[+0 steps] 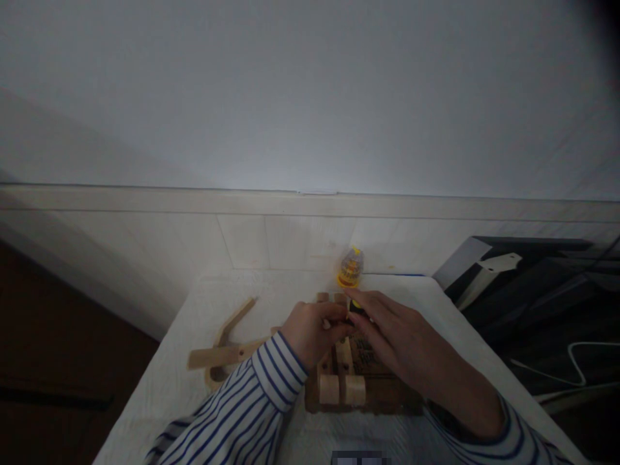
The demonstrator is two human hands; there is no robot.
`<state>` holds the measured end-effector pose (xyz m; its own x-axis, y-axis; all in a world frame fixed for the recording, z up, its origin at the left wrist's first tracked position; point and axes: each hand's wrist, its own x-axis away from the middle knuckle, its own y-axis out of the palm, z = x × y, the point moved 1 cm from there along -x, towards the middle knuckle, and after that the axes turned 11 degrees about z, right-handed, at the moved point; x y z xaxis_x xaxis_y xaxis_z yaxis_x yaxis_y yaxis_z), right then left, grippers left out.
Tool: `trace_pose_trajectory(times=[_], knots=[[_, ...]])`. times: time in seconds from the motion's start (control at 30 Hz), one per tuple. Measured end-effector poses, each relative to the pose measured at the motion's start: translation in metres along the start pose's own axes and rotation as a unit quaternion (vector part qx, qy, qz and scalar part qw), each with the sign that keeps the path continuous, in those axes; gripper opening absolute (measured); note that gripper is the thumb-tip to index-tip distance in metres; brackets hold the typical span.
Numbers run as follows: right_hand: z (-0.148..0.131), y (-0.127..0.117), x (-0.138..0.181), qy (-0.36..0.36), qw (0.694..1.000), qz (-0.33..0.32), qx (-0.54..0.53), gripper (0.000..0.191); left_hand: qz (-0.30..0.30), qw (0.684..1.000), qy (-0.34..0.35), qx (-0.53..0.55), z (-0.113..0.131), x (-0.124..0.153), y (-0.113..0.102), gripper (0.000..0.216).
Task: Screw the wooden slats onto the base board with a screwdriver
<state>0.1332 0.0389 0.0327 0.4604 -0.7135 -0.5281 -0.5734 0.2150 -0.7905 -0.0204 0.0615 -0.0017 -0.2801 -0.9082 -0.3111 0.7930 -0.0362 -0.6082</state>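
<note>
My right hand (pixel 394 326) is closed around the black and yellow handle of what looks like a small screwdriver (pixel 357 308). My left hand (pixel 314 328) meets it fingertip to fingertip, pinched at the tool's front end; what lies between those fingers is hidden. Beneath both hands, two pale wooden bars (pixel 343 354) with rounded blocks at their near ends lie side by side on a dark brown board (pixel 382 403) with black lettering. Dark holes show along the bars. Just beyond my fingers stands a clear container with a yellow base (pixel 349 271).
Left of my hands, several joined wooden strips (pixel 216 357) lie on the white-covered table (pixel 179 413). A pale panelled wall (pixel 290 239) closes off the far edge. Dark panels and a white bracket (pixel 498 261) lean at the right, near a white cable (pixel 574 368).
</note>
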Motion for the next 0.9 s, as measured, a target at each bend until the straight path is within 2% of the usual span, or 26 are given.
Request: trace_pose_trajectory(times=[0.33,0.63,0.9], knots=[[0.0023,0.0026,0.0003,-0.016,1.0,0.009,0.01,0.036,-0.004,1.0,-0.015,0.005,0.0006,0.0003,-0.0005,0.013],[0.0,0.0015,-0.0008,-0.008,1.0,0.003,0.017,0.035,0.016,1.0,-0.024,-0.001,-0.0005,0.0014,0.0048,0.012],[-0.0016,0.0,-0.0011,0.004,1.0,-0.003,0.003,0.035,0.019,1.0,-0.003,-0.015,-0.0002,0.0009,0.0033,0.008]])
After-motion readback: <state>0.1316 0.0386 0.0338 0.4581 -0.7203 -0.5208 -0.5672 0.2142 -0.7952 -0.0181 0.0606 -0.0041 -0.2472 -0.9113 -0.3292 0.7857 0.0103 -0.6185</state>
